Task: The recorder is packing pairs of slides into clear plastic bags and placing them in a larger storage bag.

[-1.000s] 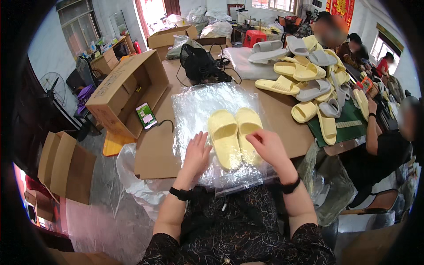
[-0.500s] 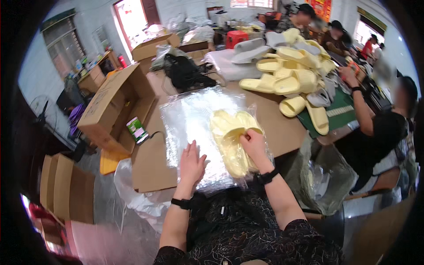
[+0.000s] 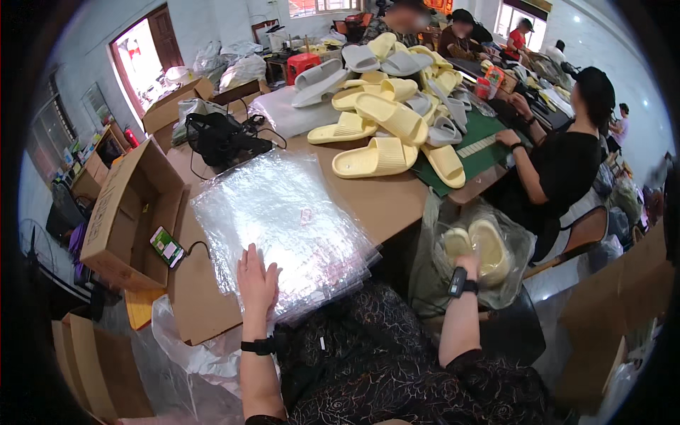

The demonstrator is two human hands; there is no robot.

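Yellow slippers (image 3: 478, 248) in clear bag, right hand (image 3: 469, 265) fingers clamped on them, left hand (image 3: 256, 280) flat, fingers apart, on plastic bag stack (image 3: 283, 219)

Bag stack (image 3: 283, 227): clear plastic film, glossy, crinkled, catching the light.
Bagged slippers (image 3: 482, 248): pale yellow foam-like plastic, matt, under shiny clear film.
Loose slippers (image 3: 375, 157): yellow and grey moulded plastic, matt, ribbed on the strap.
Worktop (image 3: 389, 202): brown cardboard sheet, matt and smooth.
Box (image 3: 124, 212): corrugated cardboard, dull.
Mat (image 3: 482, 145): green, matt.
Phone (image 3: 166, 246): glossy screen.
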